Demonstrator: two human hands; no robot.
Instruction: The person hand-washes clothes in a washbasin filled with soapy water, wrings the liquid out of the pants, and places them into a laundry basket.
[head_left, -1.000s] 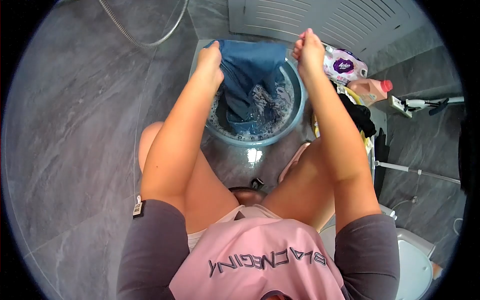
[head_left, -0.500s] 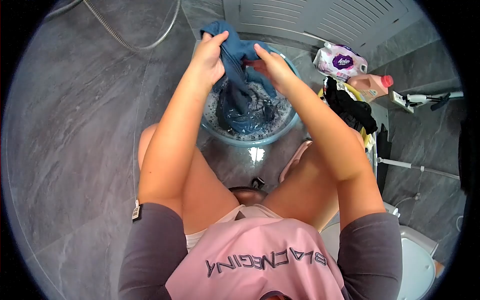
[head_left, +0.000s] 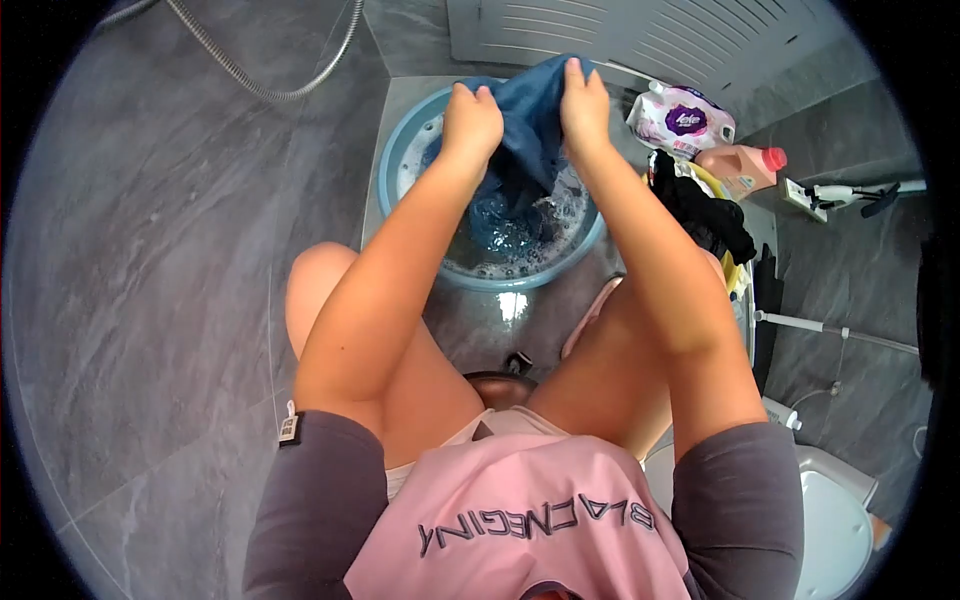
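Note:
A wet dark-blue garment point(head_left: 530, 125) is stretched between my two hands above a light-blue basin point(head_left: 392, 165). My left hand point(head_left: 472, 125) has its fingers closed on the cloth's left side. On the other side, my right hand point(head_left: 585, 112) grips the cloth, thumb and fingers pointing up. The garment's lower part hangs down into soapy water point(head_left: 505, 250) with foam and bubbles. Its exact kind cannot be made out.
Right of the basin lie black clothes point(head_left: 705, 215) on a yellow container, a pink bottle with a red cap point(head_left: 740, 170) and a white-and-purple pack point(head_left: 685, 122). A shower hose point(head_left: 250, 85) loops at upper left. A toilet point(head_left: 835, 520) stands at lower right.
My left hand has moved right and slightly down, and my right hand has moved up. The garment is now spread between both hands, and more of the basin's left side shows.

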